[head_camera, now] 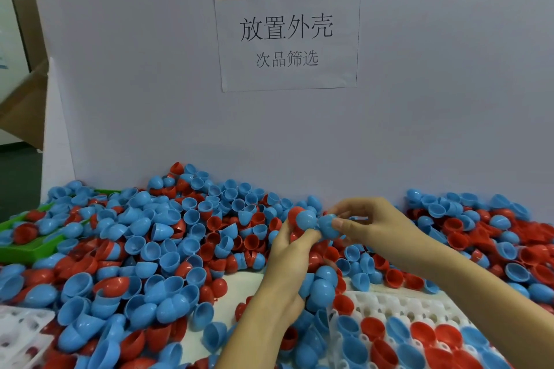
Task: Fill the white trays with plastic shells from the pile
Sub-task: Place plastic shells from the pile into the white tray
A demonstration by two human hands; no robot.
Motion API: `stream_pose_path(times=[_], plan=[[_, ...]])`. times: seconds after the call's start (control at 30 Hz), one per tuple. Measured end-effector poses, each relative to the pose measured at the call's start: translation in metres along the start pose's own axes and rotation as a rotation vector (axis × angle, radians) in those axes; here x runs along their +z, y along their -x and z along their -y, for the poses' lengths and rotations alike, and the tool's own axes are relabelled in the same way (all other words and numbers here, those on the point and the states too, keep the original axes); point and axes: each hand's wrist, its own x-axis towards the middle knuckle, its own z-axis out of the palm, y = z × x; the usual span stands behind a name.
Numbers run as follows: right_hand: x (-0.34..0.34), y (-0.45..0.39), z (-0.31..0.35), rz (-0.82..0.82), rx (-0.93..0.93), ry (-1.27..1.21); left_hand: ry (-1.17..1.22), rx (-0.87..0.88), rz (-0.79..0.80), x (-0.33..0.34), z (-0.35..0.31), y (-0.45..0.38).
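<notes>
White partition board [150,84] stands upright along the far edge of the tabletop, and a paper sheet [287,33] with printed Chinese characters is fixed to it. To the left of the board, brown cardboard [27,99] leans at an angle.

On the tabletop, a pile of plastic shells [156,237], blue and red half-spheres, runs from the left edge to the right edge and up against the board. At the near right corner lies a white tray [419,305] with round pockets; the pockets nearest the viewer hold red and blue shells, while the far rows show bare white pockets. A second white tray [21,329] sits at the near left corner, partly covered by loose shells. A green tray [27,252] lies at the left edge, shells heaped in and over it.

Above the middle of the pile, the left hand [287,252] has its grip closed around a blue shell [306,219], with a red shell [295,211] just behind it and more blue shells bunched under the palm. The right hand [371,219] pinches a second blue shell [328,226] between thumb and fingers; the two blue shells touch.
</notes>
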Motion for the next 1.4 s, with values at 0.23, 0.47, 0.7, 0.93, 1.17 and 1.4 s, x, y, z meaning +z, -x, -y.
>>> stream_pose_path(times=[0.23, 0.47, 0.7, 0.93, 1.17, 1.4], plan=[[0.002, 0.002, -0.004, -0.038, 0.048, -0.006, 0.057, -0.023, -0.017, -0.004, 0.006, -0.004], [0.008, 0.001, -0.007, -0.141, 0.004, 0.182, 0.062, -0.036, -0.077, -0.006, 0.007, -0.008], [0.014, 0.001, -0.006, -0.126, -0.002, 0.205, 0.069, -0.027, -0.041, -0.005, 0.007, -0.006], [0.024, 0.001, -0.004, -0.151, 0.073, 0.05, 0.043, 0.024, -0.051, -0.002, 0.007, -0.005], [0.028, 0.001, -0.004, -0.179, 0.176, -0.18, -0.008, 0.072, -0.04, -0.007, 0.008, -0.008], [0.03, 0.004, -0.005, -0.228, 0.153, -0.157, 0.015, 0.048, -0.003, -0.008, 0.009, -0.008]])
